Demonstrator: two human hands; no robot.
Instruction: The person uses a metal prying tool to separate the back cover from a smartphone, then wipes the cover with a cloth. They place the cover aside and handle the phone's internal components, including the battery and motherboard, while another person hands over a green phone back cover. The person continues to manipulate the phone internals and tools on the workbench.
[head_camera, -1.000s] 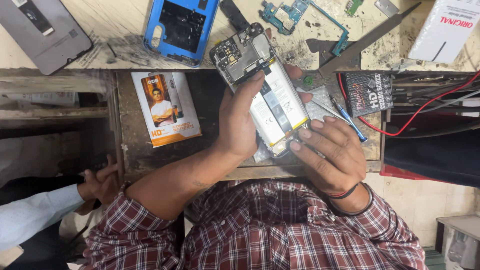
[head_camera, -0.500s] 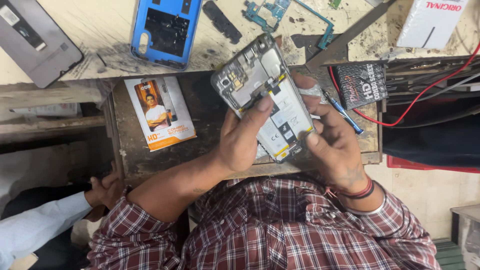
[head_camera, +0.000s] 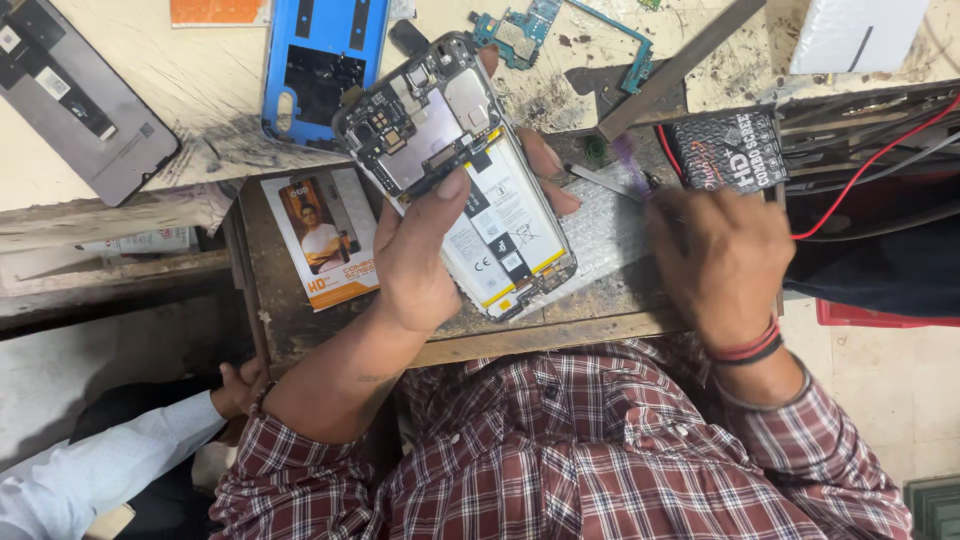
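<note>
So the left hand (head_camera: 425, 245) was clamped around an opened phone (head_camera: 460, 170), back off, battery and boards showing, held tilted over the front edge of the drawer (head_camera: 270, 320). The right hand (head_camera: 720, 250) was down on the drawer's right side, fingers curled together at a thin tool with a purple handle (head_camera: 625, 160); couldn't tell if it actually gripped it. The blue back cover (head_camera: 325, 65) lay on the tabletop behind.

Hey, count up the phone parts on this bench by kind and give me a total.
Opened phone with its battery showing, held in the left hand: 1
Blue back cover: 1
Grey screen panel: 1
Loose green circuit board pieces: 2
Total: 5
</note>
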